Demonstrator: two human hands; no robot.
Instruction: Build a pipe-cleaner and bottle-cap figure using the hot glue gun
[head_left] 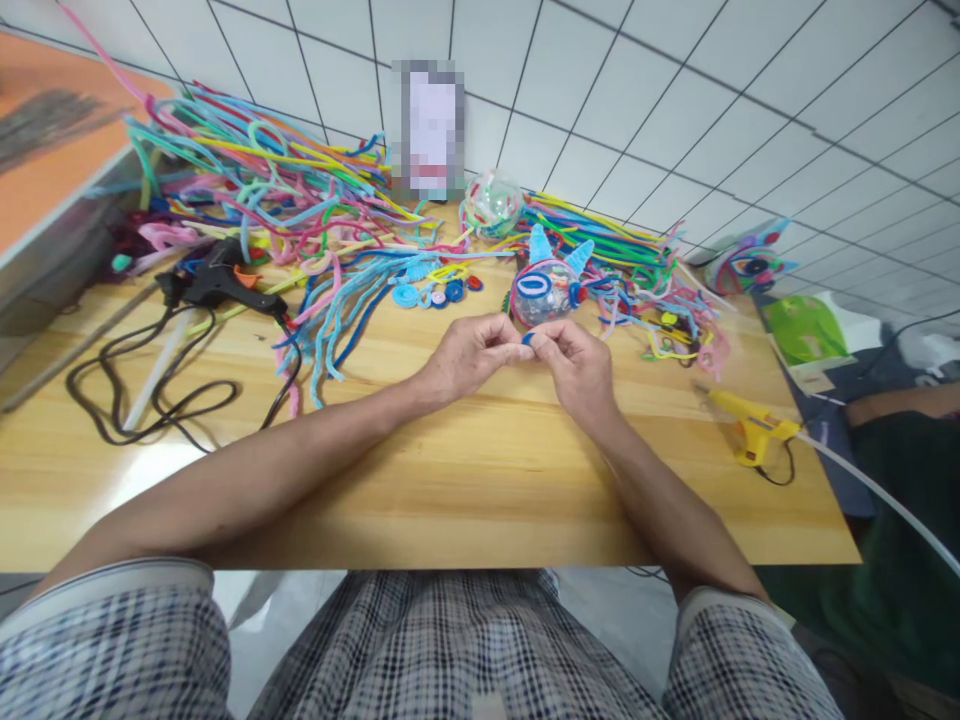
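Over the middle of the table, my left hand [472, 355] and my right hand [581, 370] meet fingertip to fingertip. Both are closed in a pinch on a small blue pipe-cleaner piece [528, 339], mostly covered by the fingers. Just behind them sits a clear round ball [551, 300] with two light blue pipe-cleaner ears, a blue-and-white oval eye and a red-and-blue coil on its side. To its left lie several coiled pipe-cleaner discs [406, 295] in blue, pink and red. Light blue pipe cleaners [330, 330] fan out beyond my left hand.
A black glue gun [225, 282] with a looped cord lies left; a yellow glue gun [754, 425] lies right. Heaped pipe cleaners [262, 170] fill the back left. Another clear ball [493, 203] and a blurred phone [431, 130] stand by the tiled wall. Another person's arm [900, 402] shows right.
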